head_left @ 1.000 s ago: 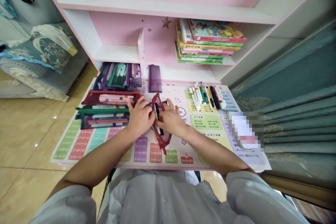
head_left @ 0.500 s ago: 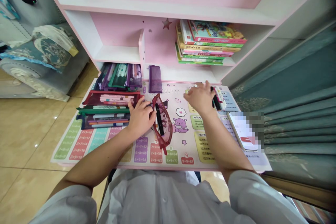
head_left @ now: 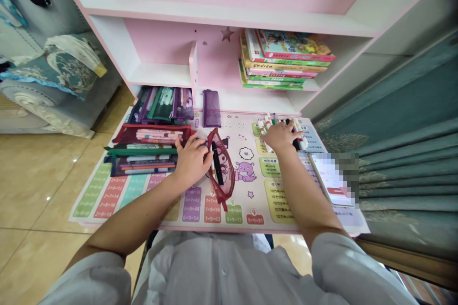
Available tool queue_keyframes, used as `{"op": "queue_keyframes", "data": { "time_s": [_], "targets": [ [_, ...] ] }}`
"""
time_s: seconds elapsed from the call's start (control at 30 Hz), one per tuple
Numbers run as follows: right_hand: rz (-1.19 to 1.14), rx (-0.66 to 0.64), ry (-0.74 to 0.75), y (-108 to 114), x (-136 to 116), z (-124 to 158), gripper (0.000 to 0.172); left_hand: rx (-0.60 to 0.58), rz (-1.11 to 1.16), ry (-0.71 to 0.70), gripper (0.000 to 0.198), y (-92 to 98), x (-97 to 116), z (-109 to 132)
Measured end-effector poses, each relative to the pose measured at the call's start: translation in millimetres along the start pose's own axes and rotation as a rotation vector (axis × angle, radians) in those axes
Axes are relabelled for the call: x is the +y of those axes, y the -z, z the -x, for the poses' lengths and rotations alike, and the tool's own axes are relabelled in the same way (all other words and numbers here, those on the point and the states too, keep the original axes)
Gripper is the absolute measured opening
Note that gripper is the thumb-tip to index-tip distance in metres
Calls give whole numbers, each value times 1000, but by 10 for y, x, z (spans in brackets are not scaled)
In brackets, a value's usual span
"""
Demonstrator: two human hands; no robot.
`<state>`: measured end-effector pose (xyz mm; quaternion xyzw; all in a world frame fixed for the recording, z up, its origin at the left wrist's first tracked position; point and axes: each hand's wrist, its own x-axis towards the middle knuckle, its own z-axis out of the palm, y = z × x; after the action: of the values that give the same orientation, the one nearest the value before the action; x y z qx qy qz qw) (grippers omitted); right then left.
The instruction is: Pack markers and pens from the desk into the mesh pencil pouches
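Red mesh pencil pouch (head_left: 221, 170) lies open on the times-table desk mat (head_left: 91, 190) with a black marker (head_left: 217, 163) inside, and the left hand (head_left: 191, 164) curls against its edge, grip unclear. The right hand (head_left: 282, 136) sits half-closed over a pile of markers (head_left: 266, 126), near a pixelated phone (head_left: 329, 178). Filled pencil pouches (head_left: 146, 152) lie to the left.

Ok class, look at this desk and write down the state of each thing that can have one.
Left hand: on the red mesh pouch's edge.
Right hand: down on the markers.
Red mesh pouch: lying open, black pen inside.
Markers: loose, uncapped state unclear.
Purple mesh pouch: seems shut, against the shelf back.
Phone: lying on the desk mat, screen lit.
Stack of books: piled flat on the shelf.
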<state>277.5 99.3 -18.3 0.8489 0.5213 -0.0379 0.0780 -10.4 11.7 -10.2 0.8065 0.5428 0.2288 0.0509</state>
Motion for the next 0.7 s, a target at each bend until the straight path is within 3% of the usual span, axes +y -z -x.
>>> {"op": "queue_keyframes", "data": {
  "time_s": [0.23, 0.43, 0.57, 0.7],
  "targets": [
    [34, -10, 34, -33, -58, 29, 43, -7, -7, -2, 29, 10, 1, 0],
    [-29, -4, 60, 99, -88, 145, 48, 7, 2, 3, 28, 12, 11, 2],
    [-206, 89, 265, 334, -155, 477, 32, 1, -9, -4, 29, 8, 11, 0],
    [-381, 48, 505, 514, -290, 962, 21, -1, -1, 4, 29, 6, 12, -4]
  ]
}}
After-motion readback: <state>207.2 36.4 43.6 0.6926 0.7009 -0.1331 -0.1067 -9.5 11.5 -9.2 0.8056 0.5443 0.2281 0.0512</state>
